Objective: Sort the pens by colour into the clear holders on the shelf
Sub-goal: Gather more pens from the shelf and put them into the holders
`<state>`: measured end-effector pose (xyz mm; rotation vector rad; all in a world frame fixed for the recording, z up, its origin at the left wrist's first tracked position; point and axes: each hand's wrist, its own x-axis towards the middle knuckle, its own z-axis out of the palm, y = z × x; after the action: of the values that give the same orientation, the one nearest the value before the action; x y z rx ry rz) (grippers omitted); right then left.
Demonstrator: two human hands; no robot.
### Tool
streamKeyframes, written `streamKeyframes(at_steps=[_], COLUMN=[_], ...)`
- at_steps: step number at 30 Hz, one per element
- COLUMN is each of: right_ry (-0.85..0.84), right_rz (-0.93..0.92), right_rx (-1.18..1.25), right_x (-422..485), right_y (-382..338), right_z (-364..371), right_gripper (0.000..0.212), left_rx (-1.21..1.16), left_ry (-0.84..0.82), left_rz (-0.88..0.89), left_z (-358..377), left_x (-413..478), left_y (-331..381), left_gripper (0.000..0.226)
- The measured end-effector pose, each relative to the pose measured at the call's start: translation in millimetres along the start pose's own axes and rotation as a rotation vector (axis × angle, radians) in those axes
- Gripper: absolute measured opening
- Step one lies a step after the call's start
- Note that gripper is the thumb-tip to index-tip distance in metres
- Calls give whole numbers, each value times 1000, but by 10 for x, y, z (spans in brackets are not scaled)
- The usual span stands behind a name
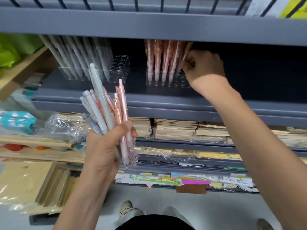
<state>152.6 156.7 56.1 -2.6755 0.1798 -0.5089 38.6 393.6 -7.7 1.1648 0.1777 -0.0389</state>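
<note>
Left hand [106,146]: grasps mixed pen bundle [108,110]
Right hand [203,67]: pinches pink pen [186,50] in right holder [166,83], shelf [166,100] middle

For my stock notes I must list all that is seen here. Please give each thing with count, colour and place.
grey pens: many, blurred, grey, standing in left holder
left holder: one, clear, shelf left, some holes free
pink pens: several, pink, standing in right holder
right holder: one, clear, shelf middle
shelf: one, dark grey, carries both holders
pen bundle: one, mixed grey and pink, in left hand
paper stacks: several, beige, lower shelf
left hand: grips pen bundle
right hand: fingers curled on rightmost pink pen
</note>
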Motion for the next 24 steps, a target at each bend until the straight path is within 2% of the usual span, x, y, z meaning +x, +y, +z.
streamKeyframes(at_steps=[3, 7, 12, 16, 19, 22, 24], right_ry=[-12, -31, -24, -36, -74, 65, 58], right_rz=[-23, -46, -33, 7, 76, 173, 191], right_rx=[-102, -147, -155, -132, -8, 234, 456], right_x=[46, 60, 31, 27, 21, -177, -411], right_y=[-24, -56, -93, -124, -78, -37, -74], right_z=[24, 26, 16, 23, -44, -154, -195], right_gripper=[22, 16, 15, 15, 22, 14, 11], left_rx=[3, 5, 6, 26, 26, 16, 21], left_ry=[4, 32, -7, -9, -64, -99, -135], left_rz=[12, 2, -1, -54, -58, -56, -57], left_z=[-54, -102, -115, -100, -85, -49, -15], left_x=[26, 85, 154, 162, 181, 206, 228], left_y=[25, 43, 41, 48, 52, 62, 41], left_gripper=[30, 42, 8, 35, 24, 33, 26])
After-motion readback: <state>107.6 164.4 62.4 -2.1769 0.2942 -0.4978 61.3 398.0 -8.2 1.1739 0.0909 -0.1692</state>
